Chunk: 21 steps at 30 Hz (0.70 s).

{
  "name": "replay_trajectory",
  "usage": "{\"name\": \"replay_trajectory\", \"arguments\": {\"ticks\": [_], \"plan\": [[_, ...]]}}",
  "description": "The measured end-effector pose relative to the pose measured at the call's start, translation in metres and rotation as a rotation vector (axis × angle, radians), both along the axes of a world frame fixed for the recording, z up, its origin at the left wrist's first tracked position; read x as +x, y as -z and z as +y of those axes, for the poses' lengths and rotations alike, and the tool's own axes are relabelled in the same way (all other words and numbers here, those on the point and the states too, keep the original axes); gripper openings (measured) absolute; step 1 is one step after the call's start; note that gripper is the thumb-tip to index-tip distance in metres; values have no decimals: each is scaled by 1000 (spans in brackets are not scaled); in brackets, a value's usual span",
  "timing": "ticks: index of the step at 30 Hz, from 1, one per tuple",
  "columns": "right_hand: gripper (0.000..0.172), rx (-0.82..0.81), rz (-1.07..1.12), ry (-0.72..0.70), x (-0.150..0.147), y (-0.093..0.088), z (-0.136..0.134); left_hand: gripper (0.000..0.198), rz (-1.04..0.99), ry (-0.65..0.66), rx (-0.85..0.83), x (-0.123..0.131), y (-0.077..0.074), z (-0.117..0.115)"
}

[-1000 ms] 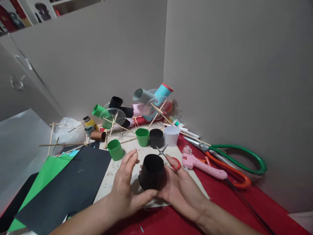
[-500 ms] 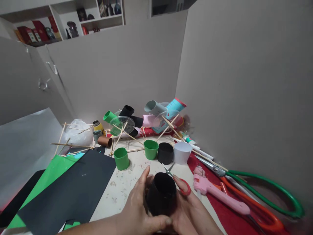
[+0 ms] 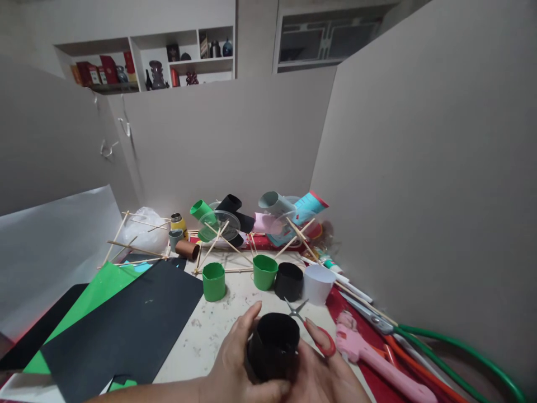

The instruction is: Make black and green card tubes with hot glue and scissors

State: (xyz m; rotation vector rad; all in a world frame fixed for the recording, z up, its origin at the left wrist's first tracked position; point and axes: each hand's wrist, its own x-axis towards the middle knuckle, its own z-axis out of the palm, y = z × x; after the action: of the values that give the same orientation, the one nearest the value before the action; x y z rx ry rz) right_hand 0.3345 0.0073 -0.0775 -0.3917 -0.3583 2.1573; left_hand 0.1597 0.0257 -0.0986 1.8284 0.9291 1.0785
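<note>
Both of my hands hold a black paper cylinder (image 3: 273, 347) upright, low in the middle of the head view. My left hand (image 3: 235, 361) wraps its left side, fingers curled round the wall and thumb under the base. My right hand (image 3: 319, 372) cups the right side and also carries small red-handled scissors (image 3: 315, 331), blades pointing up and away. Behind the cylinder stand two green paper cups (image 3: 213, 281) (image 3: 264, 272), a black cup (image 3: 289, 281) and a white cup (image 3: 317, 284).
Black (image 3: 126, 330) and green (image 3: 90, 294) paper sheets lie on the left. A pink glue gun (image 3: 377, 361), large orange-handled and green-handled shears (image 3: 440, 350) lie on the red cloth at right. Rolled paper tubes, wooden sticks (image 3: 218, 243) and a plastic bag crowd the corner between grey partition walls.
My left hand has closed round the black cylinder, which it earlier only touched with spread fingers. The view has tilted up, so the hands sit lower in frame and shelves show.
</note>
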Motion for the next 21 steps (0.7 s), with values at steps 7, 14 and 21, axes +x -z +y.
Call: {"name": "replay_trajectory", "arguments": {"ticks": [7,14,21], "plan": [[43,15,-31,48,2,1,3,99,-287,27,-217,4,-25,1],[43,-21,-79,187,2,-1,-1,57,-649,56,-620,3,-51,14],[49,44,-190,250,3,-11,-7,40,-755,61,-936,-9,-52,29]]}}
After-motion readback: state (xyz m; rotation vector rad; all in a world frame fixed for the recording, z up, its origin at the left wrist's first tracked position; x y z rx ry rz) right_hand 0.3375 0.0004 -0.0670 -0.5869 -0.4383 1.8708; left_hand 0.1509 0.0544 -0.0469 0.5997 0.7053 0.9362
